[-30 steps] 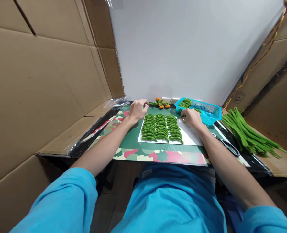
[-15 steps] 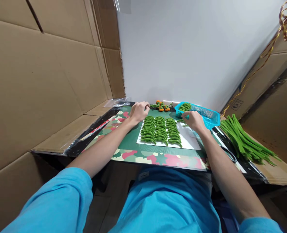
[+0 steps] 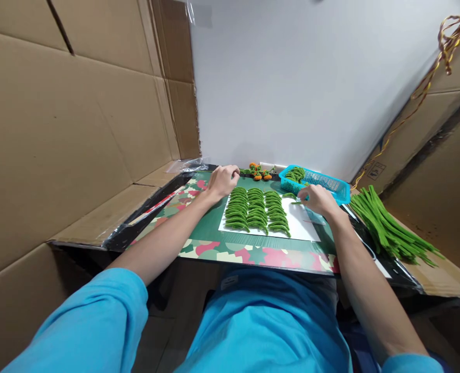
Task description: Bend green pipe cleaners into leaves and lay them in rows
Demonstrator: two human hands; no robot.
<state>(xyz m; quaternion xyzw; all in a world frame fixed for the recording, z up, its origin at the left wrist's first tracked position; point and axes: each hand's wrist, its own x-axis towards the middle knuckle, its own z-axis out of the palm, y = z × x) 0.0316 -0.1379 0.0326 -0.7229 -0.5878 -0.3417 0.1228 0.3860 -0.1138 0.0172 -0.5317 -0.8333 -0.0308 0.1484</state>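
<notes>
White paper [image 3: 302, 228] lies on a green mat, bearing three columns of curved, fuzzy green leaf-like pieces [image 3: 256, 210]. Beyond its top left corner my left hand [image 3: 222, 181] rests with fingers curled; whatever they may hold is hidden. My right hand [image 3: 318, 199] is over the paper's right part, fingers pinched at a slim green piece [image 3: 296, 202] whose end pokes out to the left. Just beyond that, another small green piece [image 3: 289, 196] lies by the paper's top edge. A blue basket [image 3: 342, 194] with more green pieces [image 3: 295, 174] stands behind my right hand.
Orange flowers with green stems [image 3: 258, 171] lie at the back of the mat. A bundle of long green fuzzy stems [image 3: 389, 225] is at the right, beside partly hidden scissors [image 3: 370, 250]. Cardboard walls [image 3: 78, 119] flank the table; a white wall [image 3: 292, 88] is behind.
My right hand has come slightly nearer to me and to the right, away from the basket, over the paper. My left hand has barely moved.
</notes>
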